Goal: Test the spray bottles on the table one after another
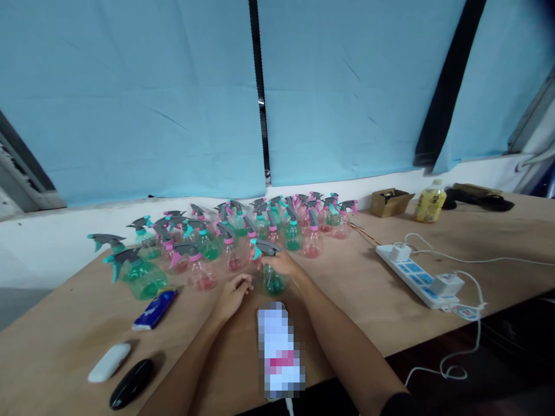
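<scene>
Gripping w/ R hand [281, 263] a see-through green, round-bellied plastic spray btl [274, 284] w/ grey trigger head & turquoise nozzle, fingers clamped round neck; placed nr mid of brown wooden table [359, 294], approx. upright (btl = clock ctr). Base contact w/ wood: can't tell. At 9, just beside btl: L hand [236, 290], loosely curled, clamped on nothing visible; fingertips together or apart: can't tell.

From 9 round to 2: crowd of clear-pink & clear-green spray btls [204, 276] w/ grey heads, several nearly touching. At 6, close: lit rectangular smartphone [280, 346] w/ white cable [289, 406] at near end. At 3, well apart: long white power strip [414, 274] w/ blue socket panels. At 8–9, further out: flat blue packet [155, 309], glossy white oval case [109, 363], shiny black oval case [131, 384].

Main risk, prob.: toppling neighbours at 11–12, due to swinging held btl or R knuckles back into tight pack. Also: tipping or dropping btl onto phone at 6, due to slackening high hold on neck, poss. wetting screen & cable if leaking. Might also squirt by accident, due to pressing trigger w/ stray finger
</scene>
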`<state>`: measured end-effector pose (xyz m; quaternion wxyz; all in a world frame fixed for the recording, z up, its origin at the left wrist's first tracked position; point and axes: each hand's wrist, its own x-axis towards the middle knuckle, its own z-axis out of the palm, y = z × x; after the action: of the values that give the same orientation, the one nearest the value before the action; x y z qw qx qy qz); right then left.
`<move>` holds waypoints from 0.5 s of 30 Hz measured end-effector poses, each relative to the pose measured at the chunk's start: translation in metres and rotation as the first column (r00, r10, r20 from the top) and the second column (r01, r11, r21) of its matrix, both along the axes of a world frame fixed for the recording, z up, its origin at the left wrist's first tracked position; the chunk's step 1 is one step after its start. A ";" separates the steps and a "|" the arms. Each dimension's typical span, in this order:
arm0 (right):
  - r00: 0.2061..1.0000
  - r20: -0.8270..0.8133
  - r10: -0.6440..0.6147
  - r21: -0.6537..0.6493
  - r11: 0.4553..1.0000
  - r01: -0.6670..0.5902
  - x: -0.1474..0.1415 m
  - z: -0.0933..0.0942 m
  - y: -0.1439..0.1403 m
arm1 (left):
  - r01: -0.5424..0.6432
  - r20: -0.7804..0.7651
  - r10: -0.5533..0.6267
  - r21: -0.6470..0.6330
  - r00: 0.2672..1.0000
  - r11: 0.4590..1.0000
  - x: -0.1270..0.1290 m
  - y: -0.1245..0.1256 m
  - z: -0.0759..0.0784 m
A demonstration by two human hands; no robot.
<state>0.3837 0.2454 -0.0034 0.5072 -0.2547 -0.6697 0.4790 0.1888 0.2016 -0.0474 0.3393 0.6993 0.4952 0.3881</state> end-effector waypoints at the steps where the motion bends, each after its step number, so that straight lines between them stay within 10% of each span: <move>1: 1.000 0.013 -0.021 0.001 1.000 0.021 0.001 0.000 0.000 | 0.007 0.000 -0.007 -0.001 1.000 1.000 0.000 0.000 0.000; 15: 1.000 0.016 -0.016 0.020 1.000 0.016 0.003 0.009 -0.007 | -0.002 0.035 0.003 -0.021 0.999 1.000 0.000 0.002 0.004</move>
<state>0.3867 0.2381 0.0060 0.5081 -0.2586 -0.6764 0.4662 0.1893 0.2032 -0.0433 0.3549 0.6881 0.4940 0.3956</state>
